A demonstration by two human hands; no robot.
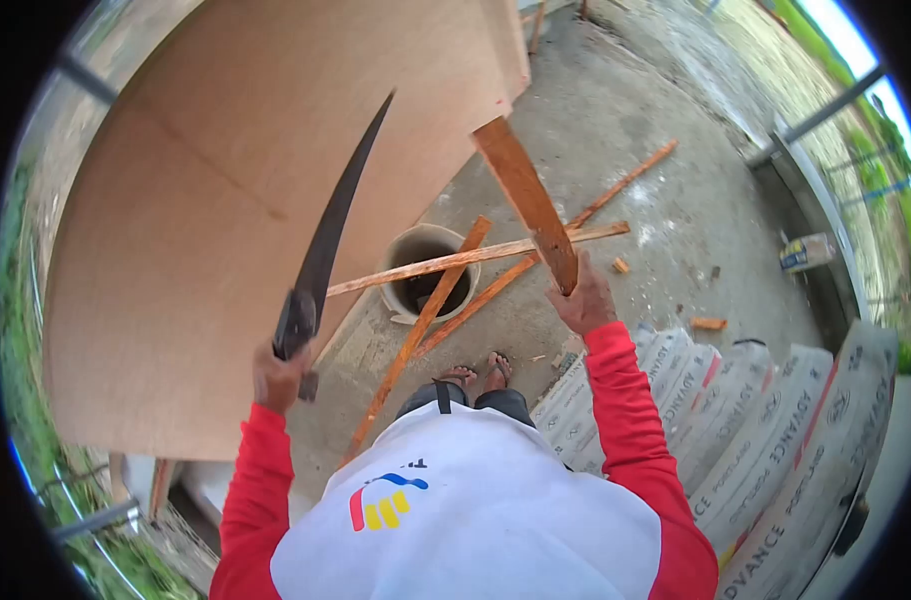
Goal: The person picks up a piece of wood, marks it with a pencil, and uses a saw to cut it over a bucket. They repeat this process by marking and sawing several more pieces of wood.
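At the left, my left hand (279, 378) is closed round the handle of a hand saw (333, 222), whose dark blade points up over a large plywood sheet (245, 160). My right hand (587, 296) grips the lower end of a short reddish-brown board (525, 188), held up and tilted to the left. Between the hands, long wooden strips (475, 258) lie crossed over a round bucket (427, 240) with a dark inside.
Stacked cement bags (765, 450) stand at the lower right. Small wood offcuts (708, 323) lie on the concrete floor (715, 260). A labelled bag (806, 252) rests by the low wall at the right. My sandalled feet are below the bucket.
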